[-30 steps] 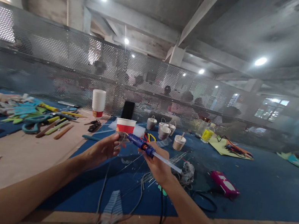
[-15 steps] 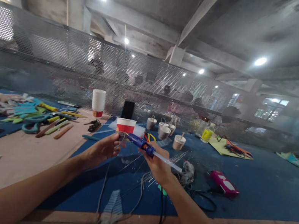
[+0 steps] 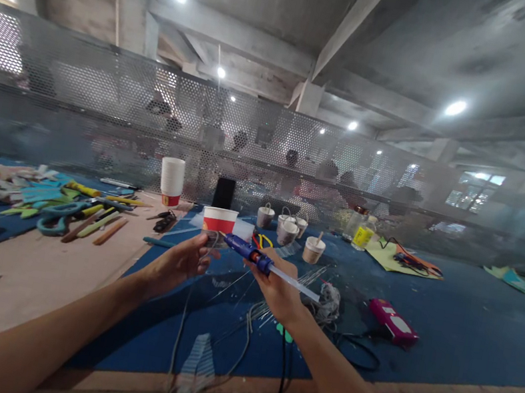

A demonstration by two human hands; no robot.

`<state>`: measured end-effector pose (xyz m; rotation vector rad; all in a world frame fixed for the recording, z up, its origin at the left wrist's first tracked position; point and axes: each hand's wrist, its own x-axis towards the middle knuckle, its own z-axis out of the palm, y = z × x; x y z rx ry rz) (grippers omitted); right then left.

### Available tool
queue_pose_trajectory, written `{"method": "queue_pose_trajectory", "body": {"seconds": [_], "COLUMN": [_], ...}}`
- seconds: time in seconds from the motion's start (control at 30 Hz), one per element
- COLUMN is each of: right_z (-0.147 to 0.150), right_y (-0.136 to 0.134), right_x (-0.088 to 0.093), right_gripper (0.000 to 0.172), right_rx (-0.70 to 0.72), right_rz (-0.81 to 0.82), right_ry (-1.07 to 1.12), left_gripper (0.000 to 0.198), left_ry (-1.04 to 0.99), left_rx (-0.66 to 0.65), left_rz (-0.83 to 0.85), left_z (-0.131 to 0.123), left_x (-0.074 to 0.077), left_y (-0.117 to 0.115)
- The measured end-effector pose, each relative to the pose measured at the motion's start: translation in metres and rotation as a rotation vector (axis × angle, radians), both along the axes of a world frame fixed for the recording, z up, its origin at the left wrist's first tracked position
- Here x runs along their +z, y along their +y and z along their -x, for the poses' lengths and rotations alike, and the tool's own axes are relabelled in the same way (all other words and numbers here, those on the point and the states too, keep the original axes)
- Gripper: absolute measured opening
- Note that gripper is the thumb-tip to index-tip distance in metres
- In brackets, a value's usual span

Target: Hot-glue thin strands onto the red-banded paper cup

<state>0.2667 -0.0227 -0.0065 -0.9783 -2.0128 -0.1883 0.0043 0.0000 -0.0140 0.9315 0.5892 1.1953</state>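
My right hand (image 3: 278, 282) is wrapped round a blue hot glue gun (image 3: 247, 251), with a long clear glue stick (image 3: 295, 283) coming out of its back end. The gun's nozzle points left, close to the fingertips of my left hand (image 3: 183, 260). Those fingers are pinched on a small piece of grey cord (image 3: 212, 239), whose exact shape is too small to make out. Just behind it stands a red and white paper cup (image 3: 219, 219). Grey cord (image 3: 181, 324) hangs down below my left hand toward the table's front edge.
Several grey cord-wrapped cups (image 3: 288, 232) stand behind my right hand. A stack of paper cups (image 3: 172, 180) is at the back left, near scissors (image 3: 55, 217) and coloured scraps (image 3: 40, 191). A magenta device (image 3: 393, 322) lies right. A perforated metal screen (image 3: 273, 137) closes off the back.
Hands, glue gun and cord keep nearly the same positions. The whole view has shifted very slightly.
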Motion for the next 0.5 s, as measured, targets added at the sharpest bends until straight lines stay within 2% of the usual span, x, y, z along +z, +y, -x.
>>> {"method": "queue_pose_trajectory", "body": {"seconds": [0.2, 0.5], "right_z": [0.0000, 0.0000], "right_y": [-0.0024, -0.0022], "right_x": [0.0021, 0.0028], "right_gripper": [0.008, 0.007], "right_rx": [0.030, -0.001], "right_rz": [0.024, 0.027], "right_ry": [0.001, -0.021], "left_gripper": [0.018, 0.022], "left_ry": [0.011, 0.017], "left_rx": [0.021, 0.017], "left_rz": [0.045, 0.013], "left_z": [0.0002, 0.0007], "left_x": [0.0008, -0.0017], "left_y": [-0.0005, 0.0006]}}
